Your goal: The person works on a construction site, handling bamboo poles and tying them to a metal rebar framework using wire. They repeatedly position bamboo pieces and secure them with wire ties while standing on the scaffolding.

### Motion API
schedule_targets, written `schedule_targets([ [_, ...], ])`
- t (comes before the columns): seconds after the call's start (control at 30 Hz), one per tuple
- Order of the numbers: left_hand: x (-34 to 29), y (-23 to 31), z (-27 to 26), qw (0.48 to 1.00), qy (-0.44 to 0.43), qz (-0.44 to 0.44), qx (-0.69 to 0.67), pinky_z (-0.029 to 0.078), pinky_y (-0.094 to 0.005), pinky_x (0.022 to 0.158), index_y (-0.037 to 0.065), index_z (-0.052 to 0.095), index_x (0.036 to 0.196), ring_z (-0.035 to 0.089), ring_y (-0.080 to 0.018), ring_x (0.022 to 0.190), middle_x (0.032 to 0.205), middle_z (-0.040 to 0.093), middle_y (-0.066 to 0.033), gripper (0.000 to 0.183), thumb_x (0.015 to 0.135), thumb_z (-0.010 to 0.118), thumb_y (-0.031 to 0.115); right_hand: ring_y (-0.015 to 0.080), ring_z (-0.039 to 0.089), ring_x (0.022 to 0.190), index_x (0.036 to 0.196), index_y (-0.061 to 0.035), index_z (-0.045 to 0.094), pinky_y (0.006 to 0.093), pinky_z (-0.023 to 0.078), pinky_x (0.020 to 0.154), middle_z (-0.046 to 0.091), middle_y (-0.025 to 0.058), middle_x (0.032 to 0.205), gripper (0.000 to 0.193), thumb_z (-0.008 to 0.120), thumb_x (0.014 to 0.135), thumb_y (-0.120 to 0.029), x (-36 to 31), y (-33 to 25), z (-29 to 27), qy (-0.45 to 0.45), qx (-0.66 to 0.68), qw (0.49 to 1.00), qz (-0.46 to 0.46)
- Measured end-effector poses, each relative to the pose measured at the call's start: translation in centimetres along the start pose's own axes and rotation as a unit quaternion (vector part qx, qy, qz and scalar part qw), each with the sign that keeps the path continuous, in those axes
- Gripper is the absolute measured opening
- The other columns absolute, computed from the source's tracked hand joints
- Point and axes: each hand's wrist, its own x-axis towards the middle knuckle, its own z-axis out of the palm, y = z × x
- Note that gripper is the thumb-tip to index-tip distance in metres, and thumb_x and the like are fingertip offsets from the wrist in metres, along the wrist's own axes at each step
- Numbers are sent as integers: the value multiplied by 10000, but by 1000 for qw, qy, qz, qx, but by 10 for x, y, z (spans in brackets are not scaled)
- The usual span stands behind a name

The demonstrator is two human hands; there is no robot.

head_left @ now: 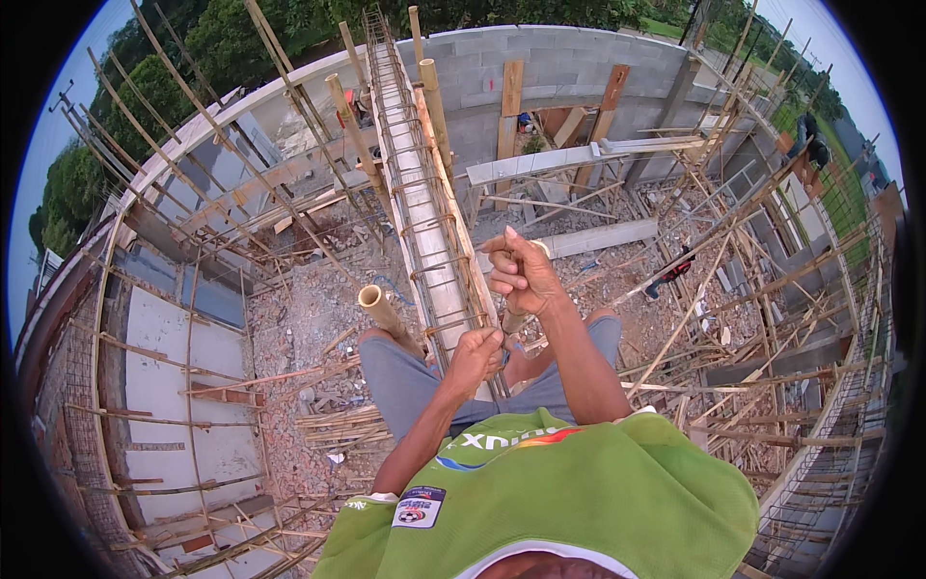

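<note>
I sit astride a long wooden beam form (422, 217) with a steel rebar cage (436, 232) lying in it. My left hand (476, 357) is closed in a fist against the near end of the cage, by the form's right board. What it grips is hidden by the fingers. Just above and to the right, my right hand (524, 273) is raised over the form's right side. Its fingers are curled, one finger sticking upward, and anything pinched in them is too small to make out. A cut bamboo pole (381, 309) stands beside my left knee.
Rubble and timber scraps cover the ground far below. Bamboo scaffolding (719, 280) crowds the right side, and more poles rise at the left. A grey block wall (569, 72) curves across the back, with a plank (535, 166) in front. Another person (808, 140) is at the far right.
</note>
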Motion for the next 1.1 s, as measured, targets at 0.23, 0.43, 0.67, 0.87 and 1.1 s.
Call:
schedule_targets([
  [0.23, -59, -14, -20, 998, -31, -30, -53, 277, -235, 417, 24, 577, 884, 363, -57, 466, 565, 408, 38, 312, 1041, 488, 278, 56, 265, 339, 724, -91, 508, 222, 253, 365, 300, -67, 469, 426, 502, 1028, -391, 25, -83, -27, -4, 217, 968, -126],
  [0.43, -64, 14, -29, 823, 42, 297, 483, 474, -419, 545, 5, 567, 918, 605, -352, 618, 698, 591, -152, 93, 955, 525, 80, 66, 254, 355, 660, -142, 412, 236, 168, 336, 284, -65, 467, 499, 518, 996, -495, 38, -98, -27, 117, 182, 965, -148],
  [0.67, -71, 45, -39, 723, -80, 185, 661, 503, -473, 625, 4, 584, 1019, 631, -397, 773, 895, 635, -182, 149, 911, 570, 106, 83, 187, 389, 661, -146, 359, 259, 134, 357, 219, -55, 511, 494, 486, 1019, -463, 26, -87, -16, 186, 65, 952, -233],
  [0.87, -51, 33, -40, 801, -77, 151, 574, 520, -409, 812, -29, 462, 1365, 631, -333, 1016, 1186, 583, -280, 532, 990, 548, 338, 85, 181, 401, 733, -139, 362, 266, 142, 359, 230, -45, 549, 427, 448, 1041, -422, 3, -49, 14, 193, 43, 960, -198],
  [1.1, -17, 37, 34, 929, 76, 192, 307, 514, -320, 736, -40, 476, 1350, 605, -152, 825, 928, 628, -110, 471, 1034, 500, 309, 90, 201, 388, 730, -135, 371, 262, 158, 351, 255, -39, 536, 431, 483, 1025, -429, 15, -37, 34, 215, 114, 931, -273],
])
